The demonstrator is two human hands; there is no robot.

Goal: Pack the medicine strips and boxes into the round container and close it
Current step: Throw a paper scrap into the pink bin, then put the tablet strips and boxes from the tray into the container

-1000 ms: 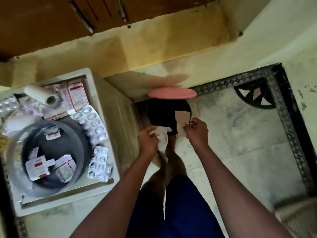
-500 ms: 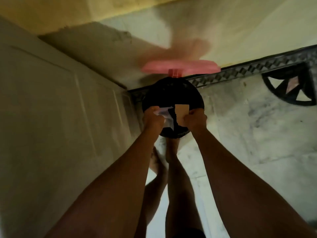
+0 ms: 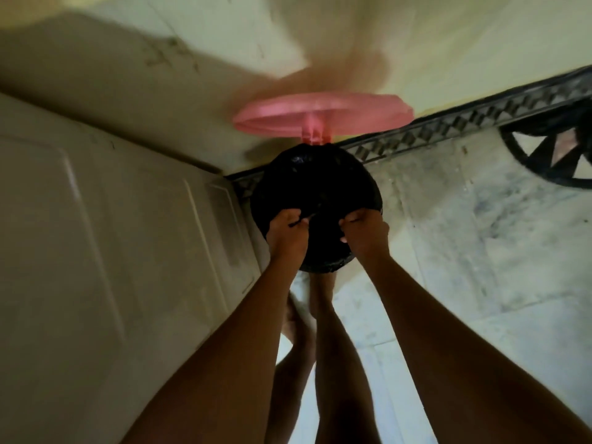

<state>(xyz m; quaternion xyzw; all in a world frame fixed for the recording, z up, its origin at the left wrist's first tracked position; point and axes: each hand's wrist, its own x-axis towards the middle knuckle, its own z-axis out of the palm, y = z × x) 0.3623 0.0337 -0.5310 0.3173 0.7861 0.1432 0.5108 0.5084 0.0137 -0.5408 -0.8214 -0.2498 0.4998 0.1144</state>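
At the far left, from about 7 to 10 o'clock, you see only the pale panelled side of a cabinet point(image 3: 105, 251); its top is out of the view, so the round container and the medicine strips and boxes cannot be seen now, and I cannot tell exactly where they lie. Moving to the centre, your left hand point(image 3: 286, 233) has its fingers curled tight on the near rim of the black bin liner point(image 3: 315, 184), pinching a fold of it. Directly at 12 o'clock from your hands, the pink lid point(image 3: 323, 118) of the bin stands open above the dark mouth, a little blurred. Just to the right, your right hand point(image 3: 365, 233) pinches the same rim in the same way, so both grips are clenched on the plastic and neither is free. The hands are level and near each other, so neither is clearly nearer to anything. In my judgement the task's things are behind you at the left, above the cabinet side, so your left hand would probably reach them first after it lets the liner go. At the far right, around 2 o'clock, the patterned floor border point(image 3: 464, 128) runs away.
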